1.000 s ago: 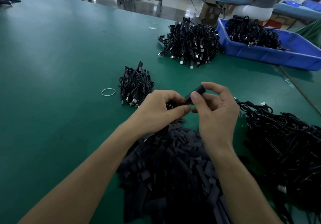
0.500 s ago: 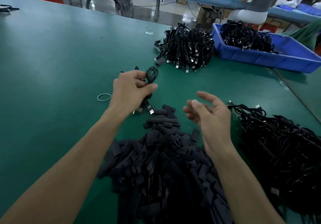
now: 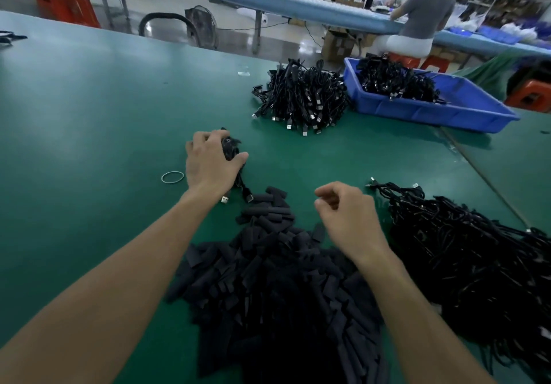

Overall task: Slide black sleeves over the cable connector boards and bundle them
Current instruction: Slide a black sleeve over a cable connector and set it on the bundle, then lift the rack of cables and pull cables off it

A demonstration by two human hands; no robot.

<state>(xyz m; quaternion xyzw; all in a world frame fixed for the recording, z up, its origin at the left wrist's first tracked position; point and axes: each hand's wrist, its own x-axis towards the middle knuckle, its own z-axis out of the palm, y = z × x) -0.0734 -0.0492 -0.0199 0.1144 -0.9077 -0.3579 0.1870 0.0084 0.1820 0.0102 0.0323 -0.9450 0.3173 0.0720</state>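
**Q:** Status?

**A:** My left hand (image 3: 210, 163) grips the small bundle (image 3: 231, 148) just beyond the sleeve pile (image 3: 268, 279). My right hand (image 3: 346, 213) is loosely curled and empty over the pile's right edge.

**Q:** Progress?

**A:** Partway, I judge. The finished cables (image 3: 301, 97) sit far beyond the pile, and a large cable heap (image 3: 477, 264) waits to its right. The rubber band (image 3: 172, 177) is unused.

**Q:** Change?

**A:** Half a second ago my left hand held a cable aloft. It is now down on the bundle.
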